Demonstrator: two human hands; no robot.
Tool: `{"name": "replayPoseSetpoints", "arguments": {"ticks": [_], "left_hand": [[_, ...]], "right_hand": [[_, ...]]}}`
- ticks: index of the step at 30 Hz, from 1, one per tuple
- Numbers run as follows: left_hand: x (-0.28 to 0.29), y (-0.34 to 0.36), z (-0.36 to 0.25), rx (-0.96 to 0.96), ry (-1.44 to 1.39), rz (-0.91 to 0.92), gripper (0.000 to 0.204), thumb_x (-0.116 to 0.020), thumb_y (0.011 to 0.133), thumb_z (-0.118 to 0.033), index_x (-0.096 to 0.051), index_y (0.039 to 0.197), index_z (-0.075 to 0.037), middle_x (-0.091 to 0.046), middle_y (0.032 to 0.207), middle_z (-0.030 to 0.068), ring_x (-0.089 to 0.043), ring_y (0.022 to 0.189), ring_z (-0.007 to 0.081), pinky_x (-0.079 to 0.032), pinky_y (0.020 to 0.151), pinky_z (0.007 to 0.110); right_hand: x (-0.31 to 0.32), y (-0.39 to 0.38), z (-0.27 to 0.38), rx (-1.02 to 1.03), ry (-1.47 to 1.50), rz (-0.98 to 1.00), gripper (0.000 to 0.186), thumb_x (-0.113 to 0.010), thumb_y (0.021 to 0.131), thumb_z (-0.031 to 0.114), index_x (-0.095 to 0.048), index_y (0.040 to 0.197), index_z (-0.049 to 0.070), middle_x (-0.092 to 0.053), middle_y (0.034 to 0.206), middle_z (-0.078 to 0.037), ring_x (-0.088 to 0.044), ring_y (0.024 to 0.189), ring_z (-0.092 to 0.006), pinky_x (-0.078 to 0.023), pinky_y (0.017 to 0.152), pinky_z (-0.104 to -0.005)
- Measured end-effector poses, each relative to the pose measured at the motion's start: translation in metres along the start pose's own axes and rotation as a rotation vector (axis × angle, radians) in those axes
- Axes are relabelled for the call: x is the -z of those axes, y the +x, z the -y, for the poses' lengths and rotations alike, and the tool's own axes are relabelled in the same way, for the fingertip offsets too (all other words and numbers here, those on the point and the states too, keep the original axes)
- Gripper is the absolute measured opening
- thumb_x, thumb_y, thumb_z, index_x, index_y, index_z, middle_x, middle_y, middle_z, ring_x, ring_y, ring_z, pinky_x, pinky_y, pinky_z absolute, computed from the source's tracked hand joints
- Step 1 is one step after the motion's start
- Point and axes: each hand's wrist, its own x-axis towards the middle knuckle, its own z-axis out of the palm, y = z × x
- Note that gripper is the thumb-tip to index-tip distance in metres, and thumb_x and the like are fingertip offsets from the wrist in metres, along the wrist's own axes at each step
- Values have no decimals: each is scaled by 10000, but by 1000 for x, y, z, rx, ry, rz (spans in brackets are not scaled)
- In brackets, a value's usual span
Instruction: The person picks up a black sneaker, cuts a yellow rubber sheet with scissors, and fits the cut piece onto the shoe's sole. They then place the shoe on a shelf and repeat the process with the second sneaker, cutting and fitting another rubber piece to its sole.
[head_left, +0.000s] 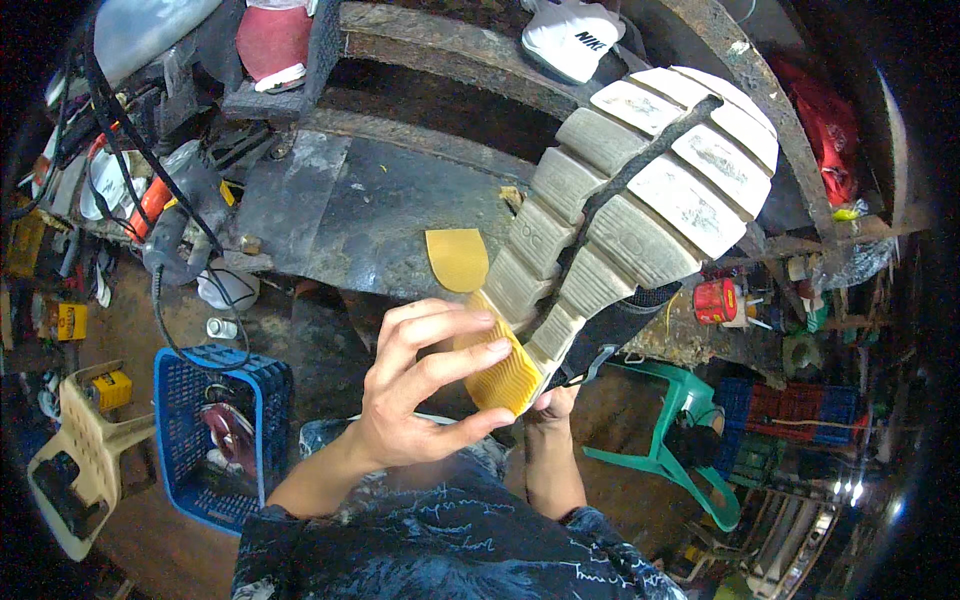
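A large athletic shoe, its off-white segmented sole (pixel 570 215) facing up at me, is held over the front of the bench. A black groove runs down the middle of the sole, and part of the dark upper (pixel 620 325) shows below it. On its heel end lies a yellow ribbed heel piece (pixel 500 380). My left hand (pixel 410 385) grips this piece, fingers over its ribbed face and thumb at its lower edge. My right hand (pixel 553 405) supports the shoe's heel from behind, most of its fingers hidden. A second yellow piece (pixel 458 260), flat and rounded at one end, rests on the bench.
The dark bench top (pixel 370 210) spans the middle. At left are a corded orange-and-grey power tool (pixel 175 210), a blue basket (pixel 170 440) containing a shoe, and a cream plastic chair (pixel 95 450). A green stool (pixel 675 400) and a red can (pixel 714 300) are at right; another white shoe (pixel 570 45) sits behind.
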Motion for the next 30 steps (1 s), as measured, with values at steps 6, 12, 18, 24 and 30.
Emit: {"name": "replayPoseSetpoints", "arguments": {"ticks": [6, 12, 18, 24, 30], "left_hand": [[0, 0, 1, -3, 15, 6, 587, -929, 767, -323, -750, 1286, -113, -671, 1346, 106, -603, 1218, 332, -495, 1055, 466], [-5, 1, -1, 6, 47, 5, 585, -919, 772, -326, -749, 1293, -121, -672, 1346, 111, -602, 1216, 340, -489, 1057, 466], [-6, 2, -3, 44, 64, 36, 578, -898, 775, -280, -749, 1323, -171, -635, 1374, 135, -589, 1212, 345, -480, 1056, 466], [-2, 7, -7, 135, 42, 85, 574, -882, 789, -213, -749, 1348, -202, -601, 1389, 147, -588, 1199, 334, -499, 1027, 438], [3, 13, -12, 251, 26, 116, 556, -865, 822, -172, -739, 1364, -153, -615, 1368, 178, -641, 1199, 333, -586, 953, 425]], "right_hand": [[0, 0, 1, 2, -13, -2, 1250, -1084, 500, 341, -445, 1544, 85, -564, 1501, -65, -533, 1390, -265, -381, 1205, -453], [-3, 4, 1, 11, -20, -4, 1286, -1091, 474, 357, -436, 1546, 79, -556, 1505, -64, -523, 1397, -262, -365, 1214, -455], [-27, 13, 21, 33, 47, 29, 1165, -1083, 534, 333, -506, 1513, 75, -609, 1468, -74, -592, 1337, -258, -423, 1187, -440], [-56, 23, 40, 117, 151, 42, 951, -1049, 619, 214, -590, 1437, 56, -690, 1368, -94, -657, 1252, -241, -492, 1121, -414], [-73, 28, 52, 116, 132, 62, 849, -1011, 697, 193, -599, 1420, 23, -704, 1348, -113, -677, 1214, -233, -504, 1093, -387]]}}
